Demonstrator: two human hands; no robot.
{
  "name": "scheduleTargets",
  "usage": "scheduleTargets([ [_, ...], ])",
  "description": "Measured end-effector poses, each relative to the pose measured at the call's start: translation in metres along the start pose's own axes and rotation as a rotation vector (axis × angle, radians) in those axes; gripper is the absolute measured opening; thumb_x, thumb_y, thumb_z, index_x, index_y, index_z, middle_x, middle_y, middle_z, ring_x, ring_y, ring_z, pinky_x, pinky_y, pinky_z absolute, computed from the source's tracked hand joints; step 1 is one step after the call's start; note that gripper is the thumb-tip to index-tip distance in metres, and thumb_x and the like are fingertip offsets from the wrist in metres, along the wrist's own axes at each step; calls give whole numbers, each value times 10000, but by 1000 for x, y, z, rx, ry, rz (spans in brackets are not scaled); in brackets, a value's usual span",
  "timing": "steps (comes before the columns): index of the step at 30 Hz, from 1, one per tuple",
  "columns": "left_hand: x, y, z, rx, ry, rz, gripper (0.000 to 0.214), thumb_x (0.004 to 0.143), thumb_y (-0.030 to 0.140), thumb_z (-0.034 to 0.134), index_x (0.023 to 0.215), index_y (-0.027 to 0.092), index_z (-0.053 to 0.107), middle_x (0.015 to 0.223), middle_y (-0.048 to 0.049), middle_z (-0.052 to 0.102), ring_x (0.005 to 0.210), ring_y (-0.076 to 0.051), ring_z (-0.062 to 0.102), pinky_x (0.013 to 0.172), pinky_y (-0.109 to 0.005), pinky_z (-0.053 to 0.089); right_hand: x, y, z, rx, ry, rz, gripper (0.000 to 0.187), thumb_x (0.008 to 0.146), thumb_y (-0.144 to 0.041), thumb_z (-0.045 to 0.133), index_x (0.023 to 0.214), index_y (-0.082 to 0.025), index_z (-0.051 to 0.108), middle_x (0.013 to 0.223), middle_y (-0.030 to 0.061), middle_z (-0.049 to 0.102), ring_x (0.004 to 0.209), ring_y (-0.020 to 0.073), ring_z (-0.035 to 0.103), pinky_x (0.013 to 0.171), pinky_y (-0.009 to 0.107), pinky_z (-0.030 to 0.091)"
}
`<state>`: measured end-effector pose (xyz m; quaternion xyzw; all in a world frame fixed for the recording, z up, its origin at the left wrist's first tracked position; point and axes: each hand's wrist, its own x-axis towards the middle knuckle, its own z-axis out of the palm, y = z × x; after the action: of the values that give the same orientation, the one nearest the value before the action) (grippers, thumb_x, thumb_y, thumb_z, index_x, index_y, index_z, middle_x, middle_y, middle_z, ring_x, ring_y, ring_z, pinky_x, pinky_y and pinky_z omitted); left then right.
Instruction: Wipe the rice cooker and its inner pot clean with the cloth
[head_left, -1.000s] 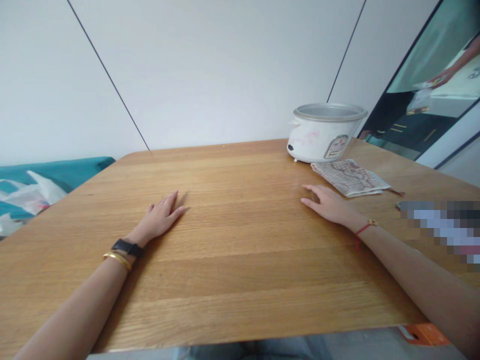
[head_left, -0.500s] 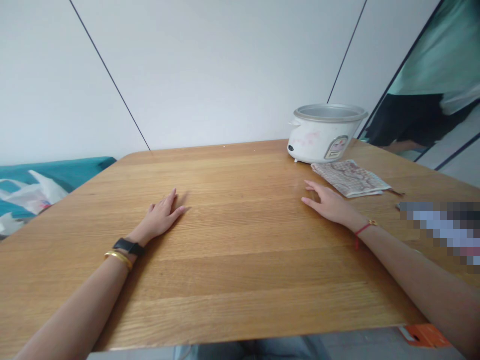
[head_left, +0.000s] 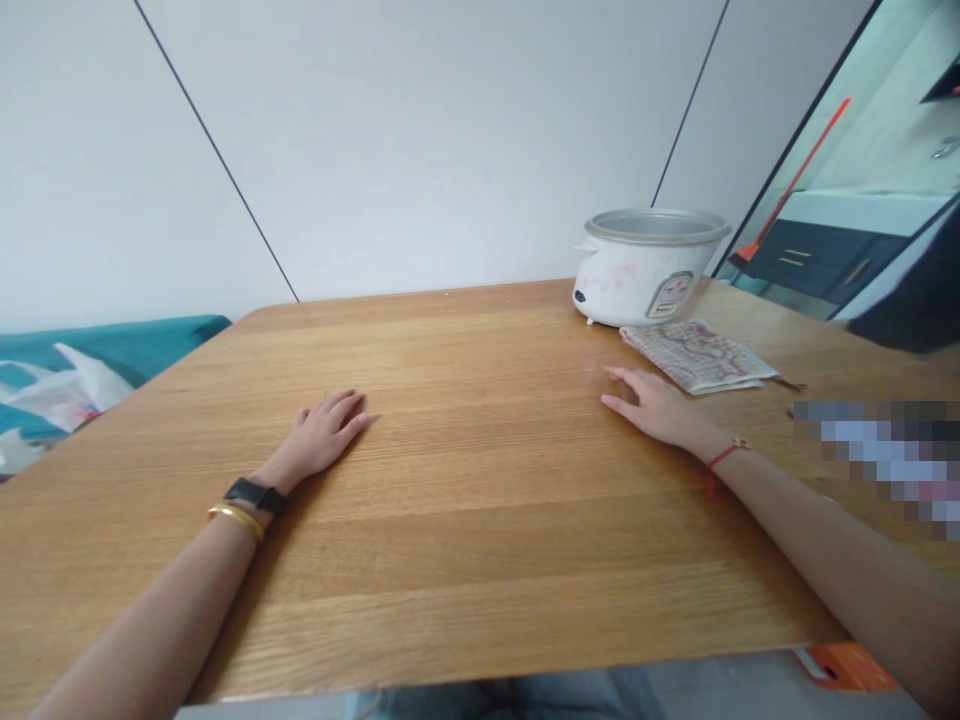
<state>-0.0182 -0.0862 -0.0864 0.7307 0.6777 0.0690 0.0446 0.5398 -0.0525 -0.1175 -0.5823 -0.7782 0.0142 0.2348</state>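
My left hand (head_left: 324,437) rests on the wooden table (head_left: 465,480), palm down, its fingers loosely stretched and nothing in them. A black band and a gold bangle circle that wrist. Across the table, my right hand (head_left: 652,405) lies open on its side, thumb apart from the fingers, also holding nothing. Closest to it is a folded checked cloth (head_left: 697,358), just beyond the knuckles and apart from them. Behind the cloth stands a white rice cooker (head_left: 645,275) without a lid, its rim and upper inner wall visible.
A blurred-out item (head_left: 885,450) lies at the table's right. White plastic bags (head_left: 67,390) sit on a teal surface (head_left: 165,345) at the left. Beyond the right corner are a red-handled broom (head_left: 802,180), a dark cabinet (head_left: 817,260) and part of a person in dark clothing (head_left: 915,290).
My left fingers have come down and closer together on the table. The person at the upper right has moved rightward, uncovering the broom and cabinet. My right hand has barely shifted.
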Motion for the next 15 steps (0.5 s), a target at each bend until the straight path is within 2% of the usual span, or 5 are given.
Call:
scheduleTargets([
  [4,-1,1,0,-43,15,-37,861,986,660,274,1656,120,232,1669,-194,369,1539,-374,348,1233,-603,231,0,0,1,25,19,25,653,948,-537,538,1497,-185,503,1372,164,675,1287,344,629,1136,548,472],
  [7,-1,1,1,-68,19,-48,890,986,657,293,1678,126,118,1647,-199,405,1530,-390,361,1227,-607,230,1,1,0,18,10,-18,514,952,-534,520,1328,-206,642,1336,154,690,1264,347,636,1129,553,475],
  [10,0,0,2,-71,31,-36,892,988,656,297,1682,135,90,1635,-202,425,1522,-389,378,1222,-601,240,2,3,-1,15,-17,-70,417,959,-522,499,1157,-227,718,1269,134,717,1239,344,644,1125,557,478],
  [15,0,-1,1,-44,19,-28,882,993,655,281,1680,133,101,1653,-196,396,1533,-366,369,1228,-589,248,2,2,-2,3,-19,-71,435,965,-526,484,1156,-212,715,1284,142,710,1245,344,639,1126,556,476],
])
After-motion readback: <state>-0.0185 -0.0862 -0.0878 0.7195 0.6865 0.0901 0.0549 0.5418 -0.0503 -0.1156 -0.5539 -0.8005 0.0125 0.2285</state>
